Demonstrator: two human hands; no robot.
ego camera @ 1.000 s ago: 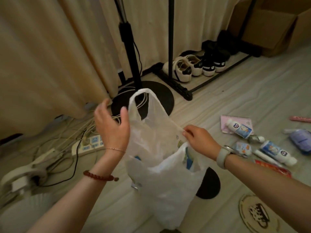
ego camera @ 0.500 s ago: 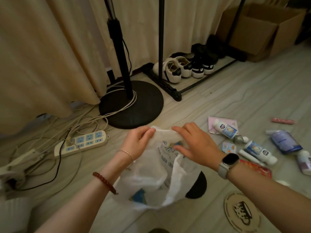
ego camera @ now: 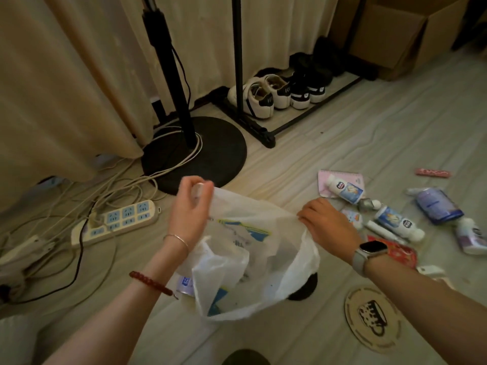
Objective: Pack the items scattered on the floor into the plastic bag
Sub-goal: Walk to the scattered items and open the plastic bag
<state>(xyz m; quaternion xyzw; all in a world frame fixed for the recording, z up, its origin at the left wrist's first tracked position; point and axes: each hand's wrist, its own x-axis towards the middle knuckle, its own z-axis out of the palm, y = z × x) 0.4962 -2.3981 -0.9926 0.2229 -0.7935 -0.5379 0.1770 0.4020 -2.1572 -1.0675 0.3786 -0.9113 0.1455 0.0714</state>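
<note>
Head view: the white plastic bag rests on the floor between the two forearms, its mouth pulled wide. The left hand pinches the bag's far left rim with curled fingers; the right hand grips the right rim, fingers folded over the plastic. Inside the bag lie blue-and-white packets, seen through the thin film and too crumpled to name; printing in blue and yellow shows on the bag's far wall.

To the right of the bag, loose on the floor, lie a white bottle with a blue label on a pink card, a second such bottle, a small white tube, a small round packet just beside the right hand, a purple pouch, a white-and-purple bottle, a red packet near the watch, and a pink stick farther off. A round wooden coaster lies nearer the camera.

Beyond the bag stand a black lamp base ringed with cables, a power strip to the left, shoes on a low rack, and a cardboard box.
</note>
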